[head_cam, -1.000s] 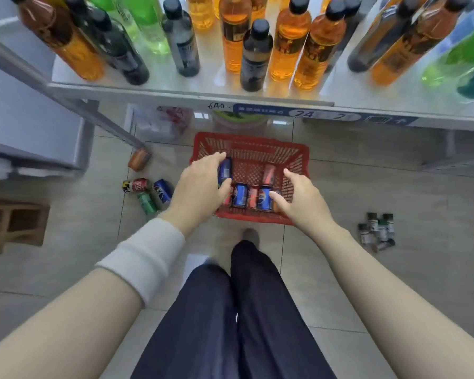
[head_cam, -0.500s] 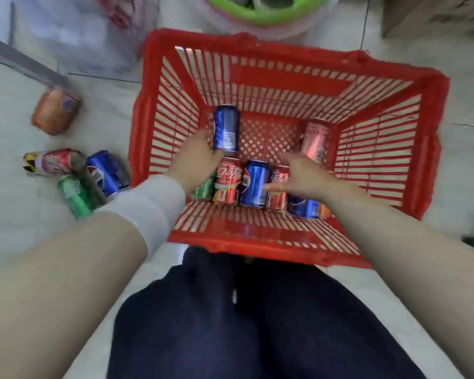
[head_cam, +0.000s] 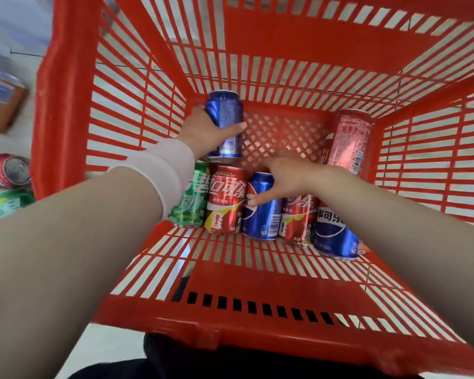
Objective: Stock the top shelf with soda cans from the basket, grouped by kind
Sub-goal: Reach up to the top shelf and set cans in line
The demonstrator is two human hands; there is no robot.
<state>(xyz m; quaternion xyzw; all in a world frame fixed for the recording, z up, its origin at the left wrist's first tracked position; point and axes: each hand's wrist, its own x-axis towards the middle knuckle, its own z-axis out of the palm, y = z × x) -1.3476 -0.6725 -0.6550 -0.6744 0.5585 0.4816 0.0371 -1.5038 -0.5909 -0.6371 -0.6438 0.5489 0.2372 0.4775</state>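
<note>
- An orange can (head_cam: pixel 1 103) lies on the floor (head_cam: pixel 25 143) outside the basket's left wall, partly cut off by the frame edge.
- Nearer on the floor lie a red floor can (head_cam: pixel 6 170), its top facing the basket, and just beside it a green floor can (head_cam: pixel 9 204).
- The red slatted basket (head_cam: pixel 66 105) fills most of the view, seen from above.
- The left hand (head_cam: pixel 203 129), with a white wristband (head_cam: pixel 162 170) on the forearm, grips a held blue can (head_cam: pixel 225 124). The thumb wraps across the can's front. The can stands upright, and its base is just above the row below.
- That row lies along the basket's near wall. From the left come a green can (head_cam: pixel 192 199), a red can (head_cam: pixel 225 198) and a middle blue can (head_cam: pixel 262 214), all touching side by side.
- The right hand (head_cam: pixel 288 176) is spread above the row, its thumb tip resting on the middle blue can. Whether the other fingers touch anything cannot be told.
- Under that wrist lie a second red can (head_cam: pixel 298 218) and a right blue can (head_cam: pixel 334 232).
- A slim red can (head_cam: pixel 348 138) leans in the far right corner.
</note>
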